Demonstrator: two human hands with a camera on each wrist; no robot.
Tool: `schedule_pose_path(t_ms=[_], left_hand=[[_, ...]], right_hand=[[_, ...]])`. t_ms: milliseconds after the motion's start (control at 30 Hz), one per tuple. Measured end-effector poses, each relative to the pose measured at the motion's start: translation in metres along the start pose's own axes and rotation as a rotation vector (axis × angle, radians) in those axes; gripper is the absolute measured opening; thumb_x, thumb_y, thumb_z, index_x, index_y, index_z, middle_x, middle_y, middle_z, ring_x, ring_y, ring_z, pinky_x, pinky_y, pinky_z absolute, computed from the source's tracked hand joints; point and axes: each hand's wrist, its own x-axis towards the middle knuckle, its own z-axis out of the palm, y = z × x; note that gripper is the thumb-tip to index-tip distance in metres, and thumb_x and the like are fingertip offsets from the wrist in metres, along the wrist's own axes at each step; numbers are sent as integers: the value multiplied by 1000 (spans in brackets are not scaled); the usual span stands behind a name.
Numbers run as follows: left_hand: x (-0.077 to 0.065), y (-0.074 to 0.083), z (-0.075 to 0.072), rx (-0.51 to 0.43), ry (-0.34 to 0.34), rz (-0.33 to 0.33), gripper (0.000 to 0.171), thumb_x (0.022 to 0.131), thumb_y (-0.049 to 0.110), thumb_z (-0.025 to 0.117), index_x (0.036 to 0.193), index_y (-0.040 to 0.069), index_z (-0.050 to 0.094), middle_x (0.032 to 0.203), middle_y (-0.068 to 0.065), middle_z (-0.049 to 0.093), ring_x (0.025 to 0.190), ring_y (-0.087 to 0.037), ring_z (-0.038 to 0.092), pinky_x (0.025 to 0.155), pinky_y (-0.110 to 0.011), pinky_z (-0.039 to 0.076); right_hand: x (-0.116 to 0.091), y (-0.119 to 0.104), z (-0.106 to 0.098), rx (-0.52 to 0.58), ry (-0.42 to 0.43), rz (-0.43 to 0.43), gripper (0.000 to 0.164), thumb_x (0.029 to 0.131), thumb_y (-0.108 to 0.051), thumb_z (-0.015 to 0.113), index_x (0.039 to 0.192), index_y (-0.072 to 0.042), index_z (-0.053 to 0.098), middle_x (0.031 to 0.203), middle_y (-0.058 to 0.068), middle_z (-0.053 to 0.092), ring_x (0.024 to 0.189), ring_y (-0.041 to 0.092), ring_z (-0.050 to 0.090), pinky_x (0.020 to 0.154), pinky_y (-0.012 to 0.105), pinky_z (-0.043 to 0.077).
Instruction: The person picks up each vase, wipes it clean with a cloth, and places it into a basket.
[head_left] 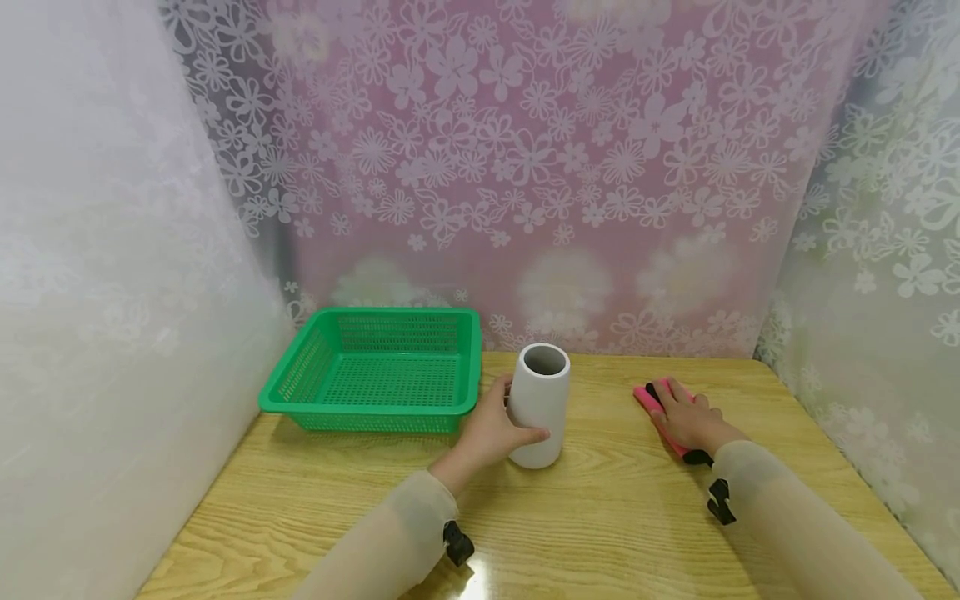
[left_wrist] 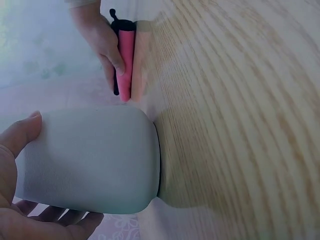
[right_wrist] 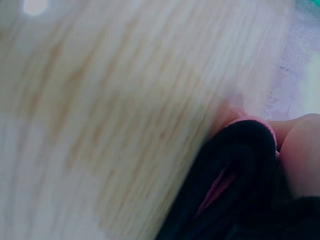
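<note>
A white tapered vase (head_left: 542, 412) with an open round mouth stands upright toward the middle of the table. My left hand (head_left: 491, 427) grips it from the left, thumb across the near side and the other fingers round behind. In the left wrist view the smooth side of the vase (left_wrist: 92, 157) shows, its base close against the wood. Farther right, my right hand (head_left: 692, 417) holds a folded pink-and-black cloth item (head_left: 644, 396) down low at the tabletop. Seen from the right wrist, its black end (right_wrist: 237, 150) shows rolled layers with pink inside.
A green plastic basket (head_left: 371, 410) with perforated walls stands at the back left, close to my left hand. The wooden table (head_left: 570, 533) meets a flower-patterned curtain (head_left: 525, 167) at its back edge, with pale sheeting along both sides.
</note>
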Motion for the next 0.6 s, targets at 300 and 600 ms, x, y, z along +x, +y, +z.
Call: schedule_pose_path(t_ms=[300,600], left_hand=[[-7,4,-1,-26,-14,14,94,70,34,94,147,23,42,138,-1,54,124,-26,56,99,-51,49],[-10,13,-12,-28,2,49,98,69,35,94,150,23,40,139,-1,53,125,-27,55,100,-51,48]], right_hand=[[0,1,2,10,-4,8,66,109,-40,37,158,0,17,159,34,7,125,71,24,88,77,33],[-1,0,-5,44,-24,6,67,108,-39,38,158,1,15,158,34,5,127,72,20,90,77,33]])
